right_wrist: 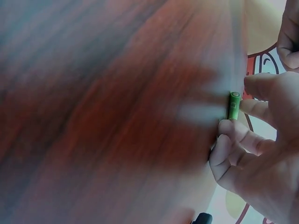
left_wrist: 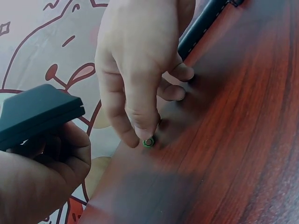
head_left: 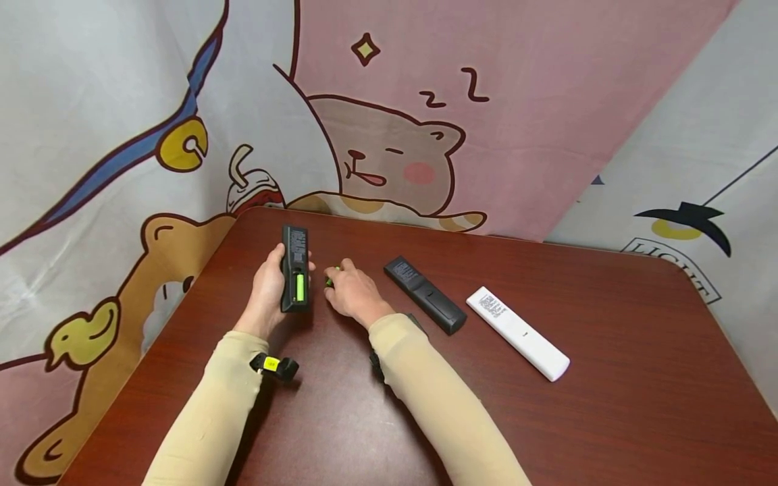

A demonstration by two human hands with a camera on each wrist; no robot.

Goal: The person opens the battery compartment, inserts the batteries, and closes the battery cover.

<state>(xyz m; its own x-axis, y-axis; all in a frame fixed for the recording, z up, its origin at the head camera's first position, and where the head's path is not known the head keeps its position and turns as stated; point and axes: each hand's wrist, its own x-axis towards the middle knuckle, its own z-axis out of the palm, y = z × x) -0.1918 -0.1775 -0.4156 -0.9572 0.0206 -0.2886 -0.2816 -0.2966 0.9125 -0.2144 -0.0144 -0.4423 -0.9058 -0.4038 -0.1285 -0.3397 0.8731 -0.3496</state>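
My left hand grips a black remote control, its back turned up. The remote's battery compartment stands uncovered, and a green battery lies in its right side. In the left wrist view the remote is seen edge-on above the curled fingers. Just right of it, my right hand reaches down to the table and pinches another green battery with its fingertips. Only one end of that battery shows in the left wrist view; fingers hide the rest.
On the brown wooden table, a second black remote lies back up, right of my right hand. Farther right lies a white remote. A small dark piece is partly hidden behind my right sleeve. Cartoon-printed cloth hangs behind the table.
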